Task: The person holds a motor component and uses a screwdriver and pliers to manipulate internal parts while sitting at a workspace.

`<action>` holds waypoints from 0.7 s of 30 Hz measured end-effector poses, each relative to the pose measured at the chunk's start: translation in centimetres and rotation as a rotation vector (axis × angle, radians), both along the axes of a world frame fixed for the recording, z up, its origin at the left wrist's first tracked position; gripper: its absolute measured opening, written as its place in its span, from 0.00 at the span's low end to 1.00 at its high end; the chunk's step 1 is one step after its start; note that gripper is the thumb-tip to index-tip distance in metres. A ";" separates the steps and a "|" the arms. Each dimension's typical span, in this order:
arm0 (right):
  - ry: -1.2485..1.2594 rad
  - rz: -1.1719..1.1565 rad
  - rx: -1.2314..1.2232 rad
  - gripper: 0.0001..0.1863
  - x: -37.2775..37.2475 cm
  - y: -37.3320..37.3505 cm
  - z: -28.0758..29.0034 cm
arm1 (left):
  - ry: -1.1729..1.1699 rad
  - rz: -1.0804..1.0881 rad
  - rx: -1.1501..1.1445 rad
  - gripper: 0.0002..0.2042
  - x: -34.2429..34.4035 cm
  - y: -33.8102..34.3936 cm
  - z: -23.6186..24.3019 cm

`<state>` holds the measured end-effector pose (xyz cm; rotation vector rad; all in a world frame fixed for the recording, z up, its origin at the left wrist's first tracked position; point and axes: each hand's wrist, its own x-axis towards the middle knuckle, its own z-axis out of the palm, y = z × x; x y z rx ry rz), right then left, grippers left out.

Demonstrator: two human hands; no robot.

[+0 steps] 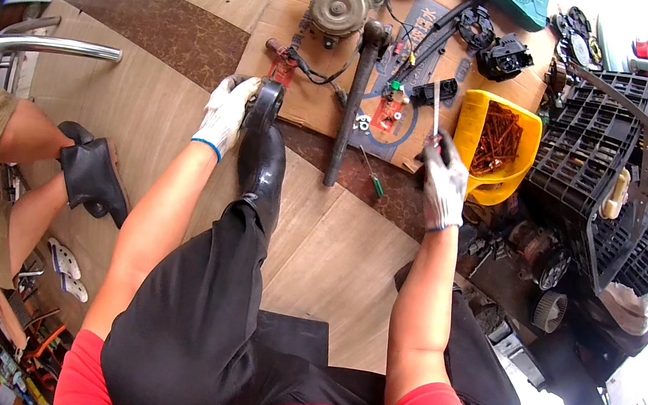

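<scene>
My left hand (224,112), in a white glove with a blue cuff, is closed on the side of a round black ring-shaped part (270,96), upright just above my black boot (261,171). My right hand (444,179), in a grey-stained white glove, grips a slim metal rod-like tool (437,106); its handle is hidden in my fist. The tool points away from me, beside a small black plastic piece (429,92). Between my hands lies a long-handled hammer (353,105), with a small green-handled screwdriver (376,183) near the cardboard's edge.
Flattened cardboard (305,106) bears a round metal motor (338,11), black plastic parts (505,57) and wires. On the right stand a yellow container (466,153) of rusty screws (500,141) and a black crate (579,145). Another person's boots (95,175) are at left.
</scene>
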<state>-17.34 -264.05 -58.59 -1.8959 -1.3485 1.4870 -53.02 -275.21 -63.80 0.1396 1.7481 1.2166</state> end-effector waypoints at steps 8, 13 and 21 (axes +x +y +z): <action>-0.889 0.189 0.607 0.31 -4.1 0.8 -0.9 | 0.046 -0.006 0.092 0.23 0.0 0.0 1.6; -0.116 0.245 0.126 0.32 -11.2 -4.2 3.0 | 0.464 -0.400 0.101 0.18 4.0 1.5 6.7; 0.961 -0.189 -0.270 0.22 -16.5 -7.3 0.7 | 0.562 -0.471 0.260 0.19 6.2 1.2 8.5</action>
